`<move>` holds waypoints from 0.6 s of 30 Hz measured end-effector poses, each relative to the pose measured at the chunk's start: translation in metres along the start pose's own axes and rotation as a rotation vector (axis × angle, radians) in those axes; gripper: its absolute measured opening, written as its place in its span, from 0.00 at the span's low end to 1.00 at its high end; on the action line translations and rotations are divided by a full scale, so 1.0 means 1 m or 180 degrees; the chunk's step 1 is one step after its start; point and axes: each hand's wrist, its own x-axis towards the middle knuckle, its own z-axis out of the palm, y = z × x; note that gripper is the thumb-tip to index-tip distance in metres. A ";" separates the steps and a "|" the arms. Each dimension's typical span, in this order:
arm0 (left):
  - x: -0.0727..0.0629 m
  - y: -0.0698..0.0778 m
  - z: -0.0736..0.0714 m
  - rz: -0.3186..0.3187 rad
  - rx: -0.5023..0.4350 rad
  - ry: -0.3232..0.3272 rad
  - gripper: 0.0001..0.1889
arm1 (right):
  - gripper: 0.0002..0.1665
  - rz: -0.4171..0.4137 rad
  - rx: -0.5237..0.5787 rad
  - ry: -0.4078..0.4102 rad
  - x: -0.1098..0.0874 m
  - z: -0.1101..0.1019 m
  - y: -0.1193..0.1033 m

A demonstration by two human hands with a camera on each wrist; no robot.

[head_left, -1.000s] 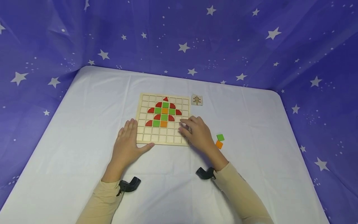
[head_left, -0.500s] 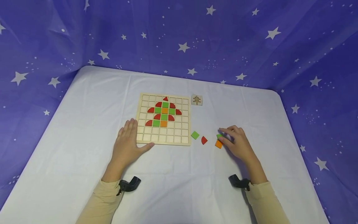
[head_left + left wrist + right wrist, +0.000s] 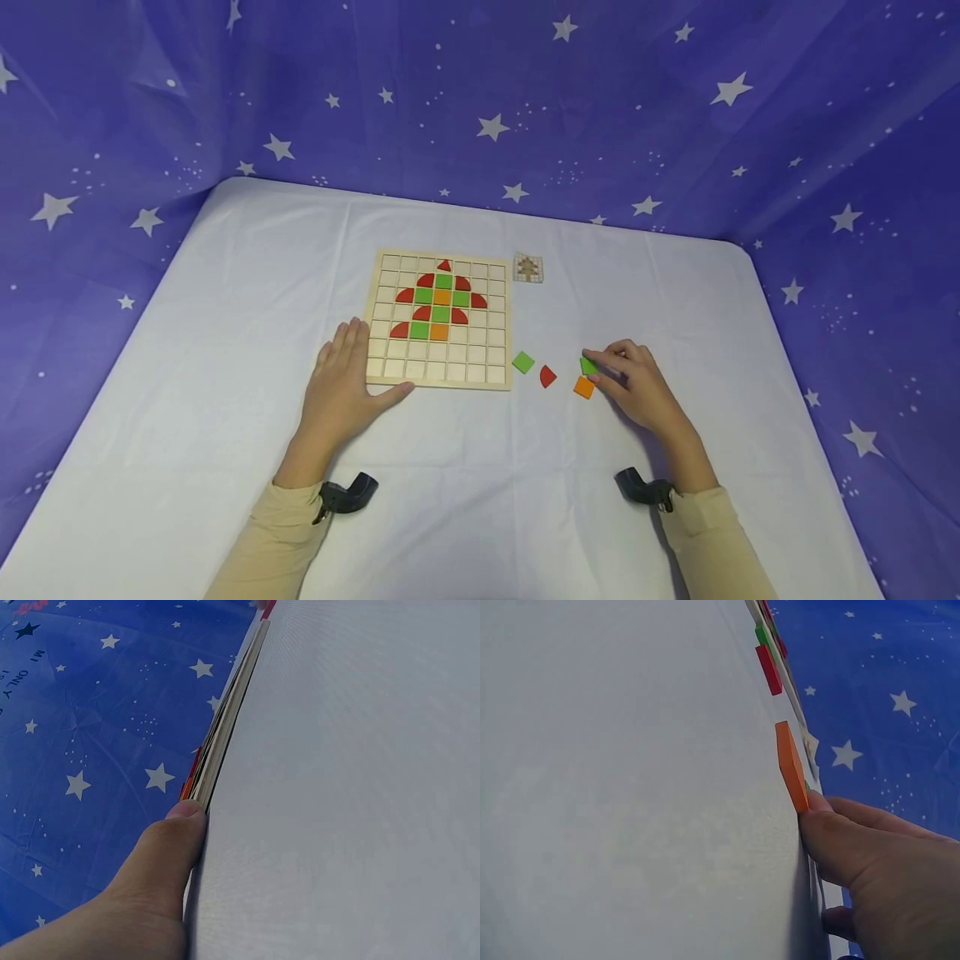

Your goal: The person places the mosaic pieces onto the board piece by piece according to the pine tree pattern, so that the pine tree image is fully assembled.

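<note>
In the head view my left hand (image 3: 339, 385) lies with straight fingers along the left side of a wooden grid board (image 3: 442, 386), its thumb against the front edge. Red, green and orange tiles form a stepped tree shape on the board. To the right of it, my right hand (image 3: 637, 385) pinches a green square tile (image 3: 588, 366) between thumb and index finger. An orange square tile (image 3: 583, 387) lies just below those fingertips. Between board and hand are another green square tile (image 3: 522, 362) and a red quarter-circle tile (image 3: 547, 377). The left wrist view shows the thumb (image 3: 169, 844) touching the board's edge.
A small pattern card (image 3: 528, 268) with a brown tree picture lies beside the board's far right corner. White cloth (image 3: 450, 517) covers the table. A blue star-printed curtain (image 3: 420, 100) rises behind the table and at both sides.
My right hand has moved right, from the board's right side to the loose tiles, and now pinches the green tile. The orange tile has shifted slightly left. My left hand stays put.
</note>
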 end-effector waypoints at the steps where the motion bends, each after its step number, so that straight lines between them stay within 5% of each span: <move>1: 0.000 0.000 0.000 -0.0001 -0.0001 -0.0002 0.64 | 0.23 -0.0022 0.0000 -0.0002 0.001 0.000 -0.001; 12: 0.000 0.001 -0.003 0.0002 -0.0010 0.0010 0.64 | 0.18 -0.0331 -0.0582 0.0326 0.006 -0.002 -0.011; 18: 0.000 0.001 -0.002 0.0005 -0.0010 0.0005 0.64 | 0.17 -0.0424 -0.0459 0.0491 0.013 0.001 -0.018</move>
